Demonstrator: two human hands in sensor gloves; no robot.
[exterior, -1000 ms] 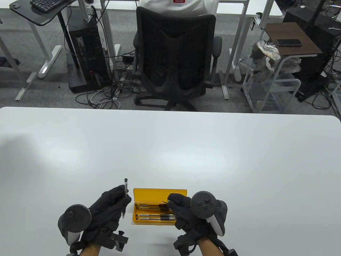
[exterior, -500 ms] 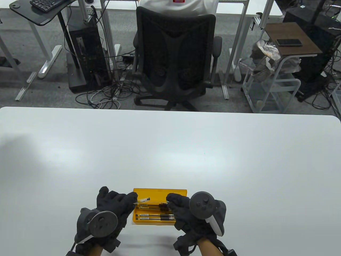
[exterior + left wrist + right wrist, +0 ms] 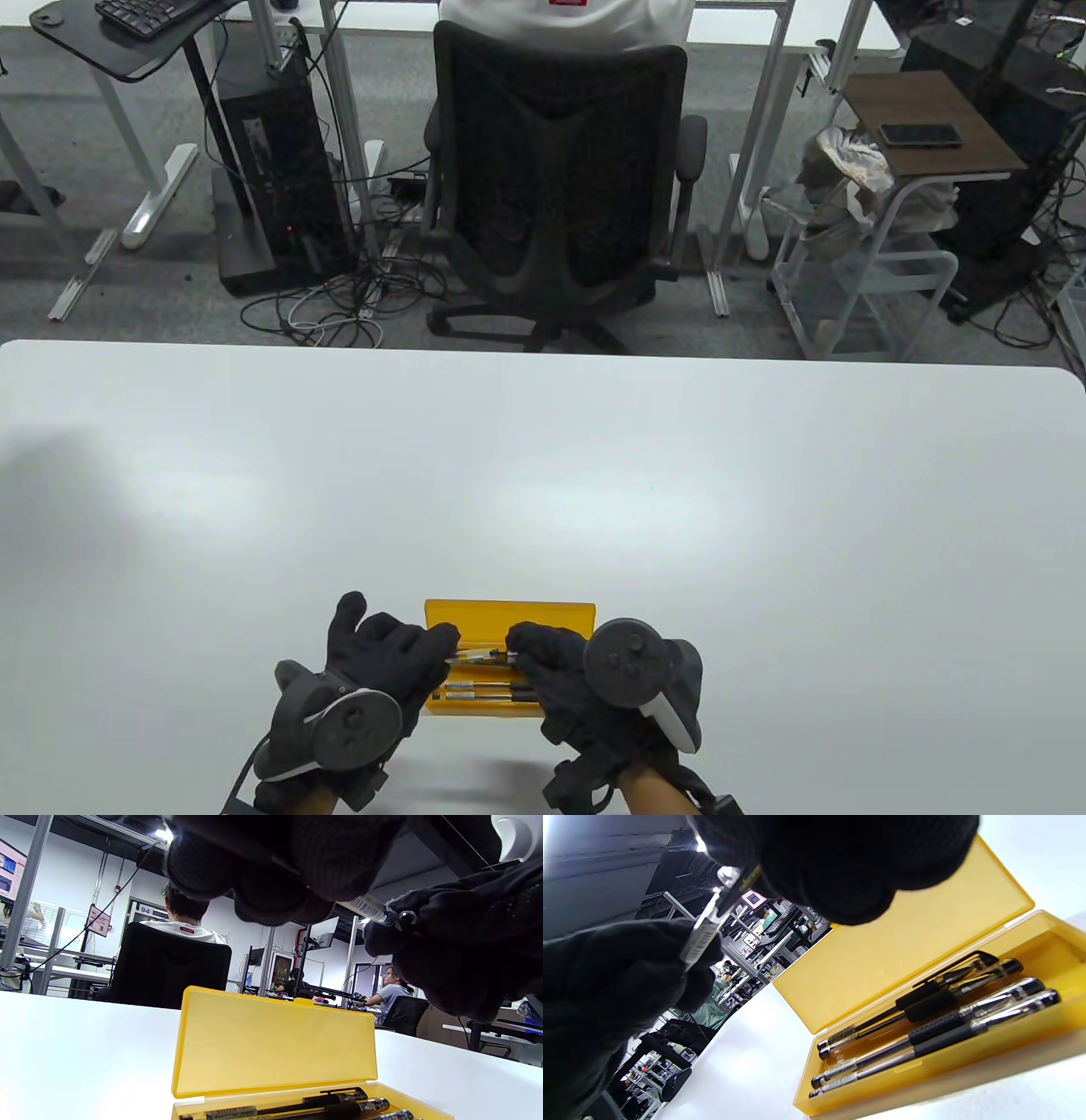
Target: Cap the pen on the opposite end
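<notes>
**Pen held between both hands above open case**

Left hand (image 3: 386, 666) grips one end of the pen (image 3: 477, 654), fingers closed around the barrel. Right hand (image 3: 556, 671) closes on the other end; whether its fingertips pinch the barrel itself or a cap there, cannot tell, as the glove covers that end. The pen spans the short gap between the two hands, roughly level, held in the air just above the yellow case (image 3: 509, 613).

Pen appearance: clear barrel with a white printed label, seen in the left wrist view (image 3: 368, 907) and right wrist view (image 3: 702, 933); a dark rounded piece sits at the right hand's end.

Case lies open on the white table (image 3: 543, 475), near its front edge, lid (image 3: 275, 1043) standing upright at the back. Inside, four more pens (image 3: 937, 1010) lie side by side lengthwise, with black grips and clear-to-silver barrels.

Trackers sit on the backs of both hands.
</notes>
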